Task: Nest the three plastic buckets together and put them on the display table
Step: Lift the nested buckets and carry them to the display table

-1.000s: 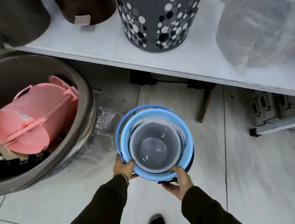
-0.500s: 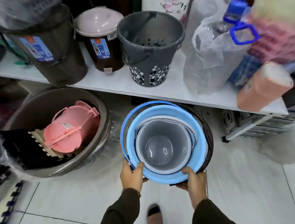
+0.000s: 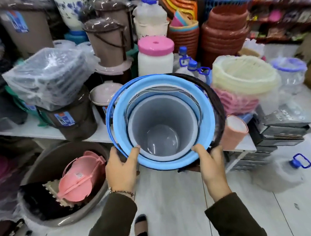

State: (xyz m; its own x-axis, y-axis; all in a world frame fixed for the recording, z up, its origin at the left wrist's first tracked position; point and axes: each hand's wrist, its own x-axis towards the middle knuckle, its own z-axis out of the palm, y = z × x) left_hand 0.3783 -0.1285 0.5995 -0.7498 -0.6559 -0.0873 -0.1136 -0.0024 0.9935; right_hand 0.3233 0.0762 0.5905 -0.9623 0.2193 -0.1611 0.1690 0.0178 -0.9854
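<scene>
- I see the left hand [image 3: 122, 168] and right hand [image 3: 210, 163] gripping the near rim of the nested buckets [image 3: 163, 121].
- Grey sits inside blue, inside dark.
- Held above the floor, before the display table [image 3: 45, 131] beyond both hands.

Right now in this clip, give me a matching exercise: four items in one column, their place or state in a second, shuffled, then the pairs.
Items
1. grey bucket
2. blue bucket
3. pink bucket
4. pink-lidded jar

Places
A. lying on its side in the floor basin
B. standing on the display table
C. innermost of the held stack
D. around the grey one, rim gripped by left hand and right hand

Pairs: 1-C, 2-D, 3-A, 4-B
</scene>
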